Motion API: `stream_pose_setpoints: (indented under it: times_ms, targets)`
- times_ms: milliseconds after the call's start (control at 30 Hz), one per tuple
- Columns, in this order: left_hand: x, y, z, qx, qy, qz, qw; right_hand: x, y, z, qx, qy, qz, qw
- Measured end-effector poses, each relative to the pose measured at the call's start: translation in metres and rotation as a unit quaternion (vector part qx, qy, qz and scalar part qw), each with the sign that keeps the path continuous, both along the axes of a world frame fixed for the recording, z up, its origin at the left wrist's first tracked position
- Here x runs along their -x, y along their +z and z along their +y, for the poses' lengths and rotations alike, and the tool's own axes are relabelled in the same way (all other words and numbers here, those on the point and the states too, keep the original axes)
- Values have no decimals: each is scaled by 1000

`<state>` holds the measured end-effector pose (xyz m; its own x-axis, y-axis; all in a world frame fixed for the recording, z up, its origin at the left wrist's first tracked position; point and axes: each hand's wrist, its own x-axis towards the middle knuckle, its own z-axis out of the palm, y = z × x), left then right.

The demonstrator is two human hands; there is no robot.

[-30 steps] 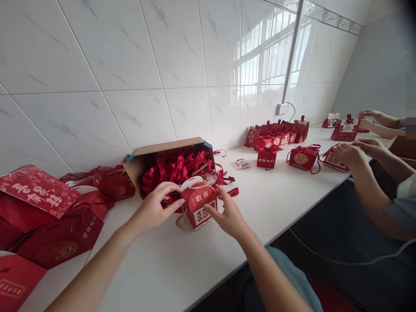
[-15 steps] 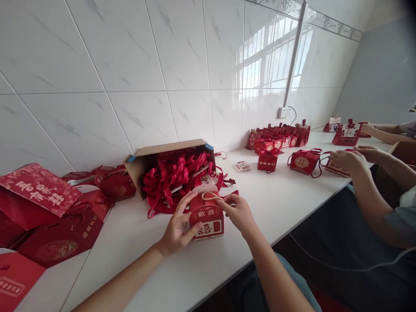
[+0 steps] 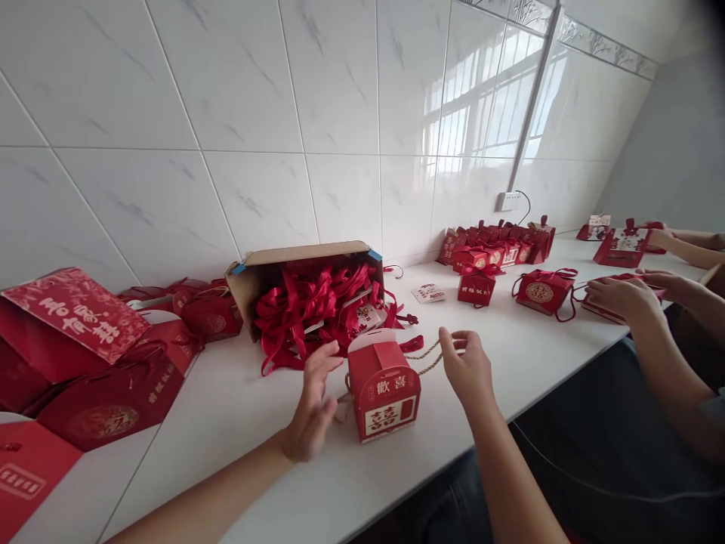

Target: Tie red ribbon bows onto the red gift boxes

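Red box (image 3: 384,387) stands between the open left hand (image 3: 313,408) and right hand (image 3: 467,368) pinching its twine handle (image 3: 431,362).

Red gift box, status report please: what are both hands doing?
Left hand open, just left of the red gift box. Right hand pinching its twine handle, stretched rightward. Box upright on counter; ribbon carton close behind.

Glossy white tiled wall (image 3: 238,91) — window reflections, white counter (image 3: 272,461), wall socket (image 3: 508,201)
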<state>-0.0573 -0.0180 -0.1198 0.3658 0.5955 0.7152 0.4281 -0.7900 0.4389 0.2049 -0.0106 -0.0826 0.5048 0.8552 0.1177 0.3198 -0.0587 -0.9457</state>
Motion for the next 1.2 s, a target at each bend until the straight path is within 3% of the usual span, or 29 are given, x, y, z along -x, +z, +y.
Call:
stream_pose_setpoints:
  times_ms: [67,133,200,300,433,600,767,900,1100,1200]
  targets:
    - [7,-1,14,28,116,22,993,5,6,-6,-59,14,-22,998]
    - [14,-1,28,45,180,67,980,10,10,-13,-122,84,-47,988]
    - [17,-3,36,55,196,97,974,15,11,-20,-147,195,-57,968]
    - [17,-5,37,78,201,141,966,20,8,-25,-127,353,-1,927]
    - [14,-5,33,111,197,172,959,23,2,-24,-90,434,107,890]
    - [16,-7,34,140,200,160,957,26,2,-23,-86,414,38,906]
    - [17,-8,35,148,207,132,958,31,0,-19,-103,283,-40,953]
    - [13,1,30,137,204,91,965,36,-4,-14,-115,190,-68,973]
    - [-6,21,2,142,152,10,978,41,-8,-14,-156,194,-112,962]
    - [-16,31,-13,207,88,-62,972,41,-6,-17,-143,205,-118,961]
